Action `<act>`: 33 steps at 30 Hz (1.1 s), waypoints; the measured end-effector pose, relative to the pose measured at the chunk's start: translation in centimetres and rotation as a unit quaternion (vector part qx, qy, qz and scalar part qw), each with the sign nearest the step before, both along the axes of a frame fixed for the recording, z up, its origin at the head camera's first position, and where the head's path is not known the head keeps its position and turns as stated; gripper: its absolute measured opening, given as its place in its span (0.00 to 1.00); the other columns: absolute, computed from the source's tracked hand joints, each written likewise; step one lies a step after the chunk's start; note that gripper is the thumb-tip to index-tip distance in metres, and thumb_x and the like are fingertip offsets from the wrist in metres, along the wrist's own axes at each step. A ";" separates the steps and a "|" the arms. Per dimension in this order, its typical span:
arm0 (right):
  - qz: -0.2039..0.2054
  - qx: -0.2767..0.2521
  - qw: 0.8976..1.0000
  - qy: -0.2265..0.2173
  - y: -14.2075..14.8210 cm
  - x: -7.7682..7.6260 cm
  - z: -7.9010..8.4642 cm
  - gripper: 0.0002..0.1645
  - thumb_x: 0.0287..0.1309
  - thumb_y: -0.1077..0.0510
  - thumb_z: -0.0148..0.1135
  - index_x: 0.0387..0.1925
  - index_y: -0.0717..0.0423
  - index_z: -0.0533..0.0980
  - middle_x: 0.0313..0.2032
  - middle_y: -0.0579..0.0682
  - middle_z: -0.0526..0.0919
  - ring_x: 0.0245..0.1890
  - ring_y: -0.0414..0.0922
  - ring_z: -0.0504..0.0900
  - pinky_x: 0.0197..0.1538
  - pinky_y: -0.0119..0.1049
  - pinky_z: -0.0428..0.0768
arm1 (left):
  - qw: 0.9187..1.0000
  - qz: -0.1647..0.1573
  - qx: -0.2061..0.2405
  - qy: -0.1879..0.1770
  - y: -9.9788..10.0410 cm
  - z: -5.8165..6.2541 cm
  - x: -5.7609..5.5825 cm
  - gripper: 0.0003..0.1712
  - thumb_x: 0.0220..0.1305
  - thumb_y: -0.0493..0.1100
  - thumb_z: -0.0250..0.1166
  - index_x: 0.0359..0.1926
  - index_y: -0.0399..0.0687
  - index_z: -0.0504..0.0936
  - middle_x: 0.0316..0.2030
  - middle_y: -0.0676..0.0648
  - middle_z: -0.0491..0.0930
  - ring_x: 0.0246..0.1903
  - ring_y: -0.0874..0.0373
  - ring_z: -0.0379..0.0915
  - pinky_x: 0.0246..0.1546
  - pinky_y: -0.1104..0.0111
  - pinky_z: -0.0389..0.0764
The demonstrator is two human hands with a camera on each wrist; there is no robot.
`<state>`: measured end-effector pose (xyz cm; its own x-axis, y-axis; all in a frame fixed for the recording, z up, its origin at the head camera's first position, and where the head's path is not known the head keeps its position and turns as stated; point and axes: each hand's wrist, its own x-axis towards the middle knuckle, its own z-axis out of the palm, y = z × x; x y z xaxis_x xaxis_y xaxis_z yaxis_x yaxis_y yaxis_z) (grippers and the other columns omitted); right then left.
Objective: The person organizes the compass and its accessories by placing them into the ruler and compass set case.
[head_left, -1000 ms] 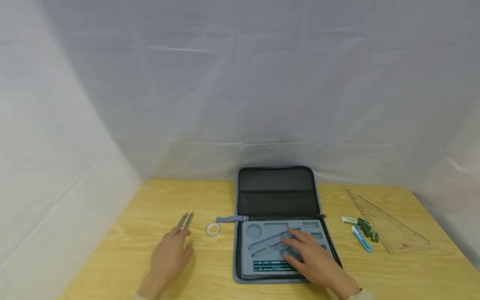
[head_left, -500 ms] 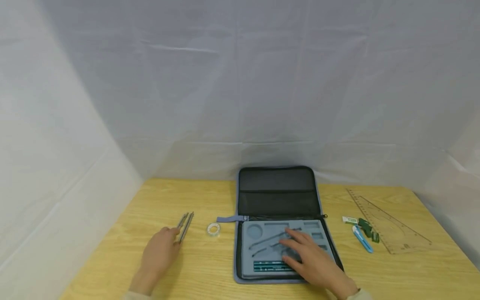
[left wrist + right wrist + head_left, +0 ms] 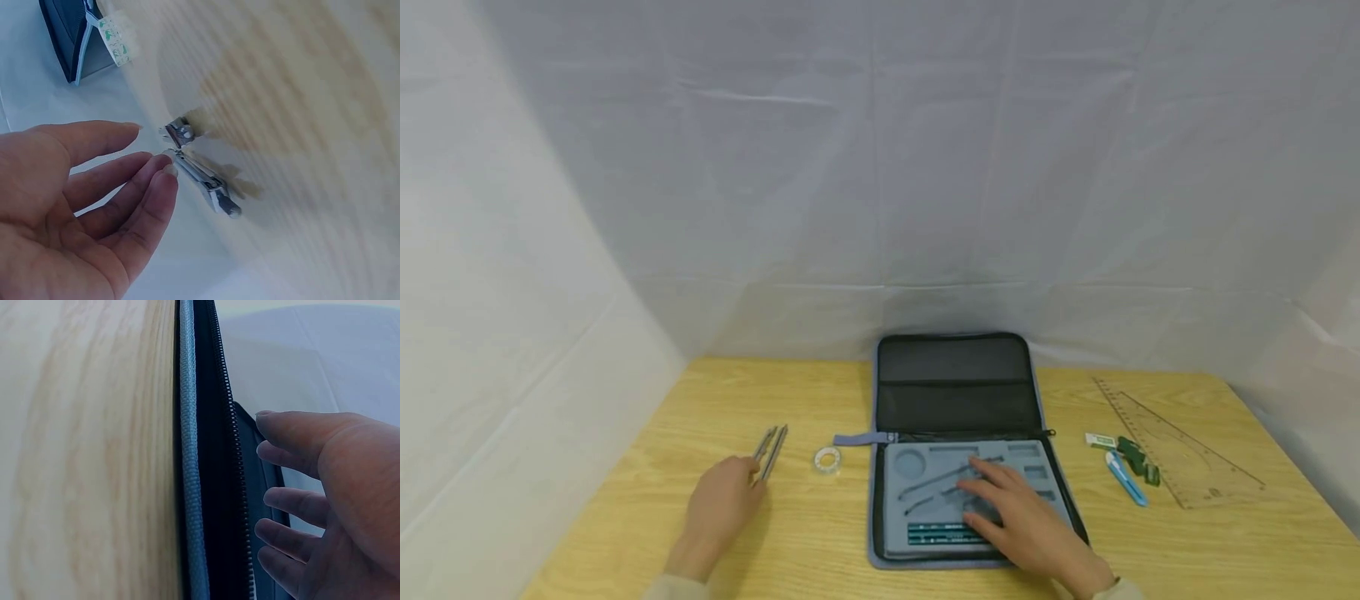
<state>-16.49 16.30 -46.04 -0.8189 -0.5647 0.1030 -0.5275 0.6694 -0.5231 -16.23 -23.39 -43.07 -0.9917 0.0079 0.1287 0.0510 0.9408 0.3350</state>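
Observation:
In the head view, two slim metal drawing instruments (image 3: 771, 454), which look like compasses, lie side by side on the table at left. My left hand (image 3: 721, 510) is at their near ends. In the left wrist view its loosely bent fingertips are at the end of one metal compass (image 3: 203, 178), and the thumb stands apart; whether they touch is unclear. My right hand (image 3: 1018, 521) is spread over the grey foam tray (image 3: 897, 521) of an unzipped case (image 3: 958, 358). Green pencils (image 3: 942, 533) lie in the tray, partly covered by that hand.
A clear tape roll (image 3: 827, 459) lies between the compasses and the case's strap (image 3: 857, 438). Right of the case are an eraser (image 3: 1099, 440), dark green small items (image 3: 1131, 456), a blue cutter (image 3: 1126, 479) and a transparent set square (image 3: 1202, 471). White sheeting stands behind.
My left hand has drawn back a little to the left, uncovering more of the compasses, which stay in place. My right hand has hardly moved.

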 end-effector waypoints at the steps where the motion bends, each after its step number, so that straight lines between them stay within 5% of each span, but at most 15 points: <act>1: 0.000 -0.001 1.000 -0.002 0.0 0.0 0.0 0.27 0.66 0.40 0.52 0.61 0.46 0.73 0.67 0.56 0.62 0.64 0.60 0.62 0.58 0.60 0.66 | 1.000 0.001 -0.005 -0.001 0.1 0.1 -0.1 0.11 0.56 0.33 0.65 0.39 0.28 0.81 0.32 0.37 0.81 0.21 0.59 0.70 0.19 0.70 0.73; 12: -0.002 -0.002 1.000 0.004 0.3 0.0 0.0 0.26 0.66 0.41 0.53 0.60 0.47 0.73 0.67 0.57 0.62 0.65 0.59 0.62 0.59 0.61 0.64 | 0.999 0.016 -0.001 -0.029 0.3 0.0 -1.2 0.10 0.57 0.34 0.64 0.37 0.29 0.80 0.21 0.46 0.77 0.15 0.60 0.66 0.15 0.69 0.70; 18: -0.003 0.000 1.000 0.012 0.5 0.1 -0.1 0.26 0.66 0.40 0.52 0.60 0.47 0.74 0.67 0.56 0.63 0.64 0.58 0.63 0.58 0.58 0.67 | 0.996 -0.060 -0.054 0.027 -0.4 -0.2 -1.8 0.11 0.54 0.27 0.64 0.41 0.33 0.82 0.29 0.43 0.79 0.22 0.59 0.73 0.22 0.69 0.77; 25: -0.001 0.001 1.000 0.010 0.6 0.1 0.0 0.27 0.66 0.39 0.51 0.60 0.46 0.73 0.67 0.57 0.62 0.65 0.58 0.62 0.57 0.57 0.68 | 0.977 -0.187 -0.094 0.042 -1.4 -0.5 -2.5 0.13 0.49 0.26 0.69 0.35 0.45 0.85 0.34 0.51 0.76 0.37 0.53 0.76 0.41 0.60 0.80; 33: -0.001 -0.002 1.000 0.002 0.8 0.1 -0.1 0.26 0.67 0.40 0.51 0.60 0.46 0.74 0.67 0.57 0.62 0.64 0.58 0.62 0.56 0.57 0.69 | 0.931 -0.294 -0.197 0.087 -2.1 -0.3 -3.4 0.12 0.41 0.32 0.74 0.23 0.51 0.80 0.29 0.54 0.72 0.29 0.61 0.66 0.28 0.69 0.76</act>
